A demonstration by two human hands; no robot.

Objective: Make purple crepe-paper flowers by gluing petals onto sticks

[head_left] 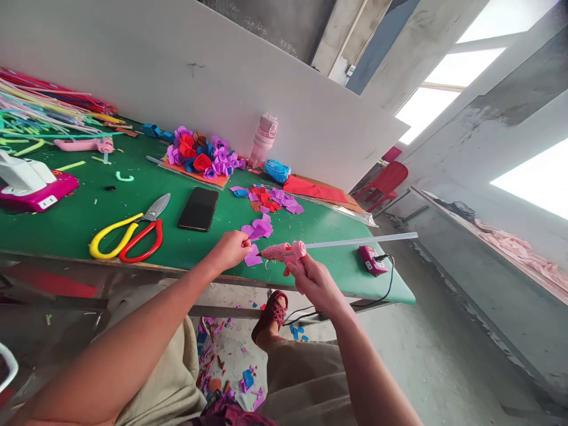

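We note the cut purple piece (252, 256) at the near edge of the green table (331, 273), just left of the pink glue gun (286, 252). Our left hand (231, 251) is closed in a pinch at the piece's left edge and appears to hold it; the exact grip is partly hidden. Our right hand (316, 280) is wrapped around the gun's handle, the nozzle pointing left at the piece; contact between tip and piece cannot be confirmed. A long clear glue stick (364, 240) runs out of the gun's back, to the right. We judge the step in hand to be putting glue on this piece; the next move calls for a small, steady squeeze, pinching fingers clear of the hot tip. Just beyond lie loose purple pieces (260, 226), then a mixed pile (270, 198) of red, purple and blue cuttings. Farther left we record a phone (198, 209), scissors (133, 232) and, at the far side, clustered paper flowers (204, 155).
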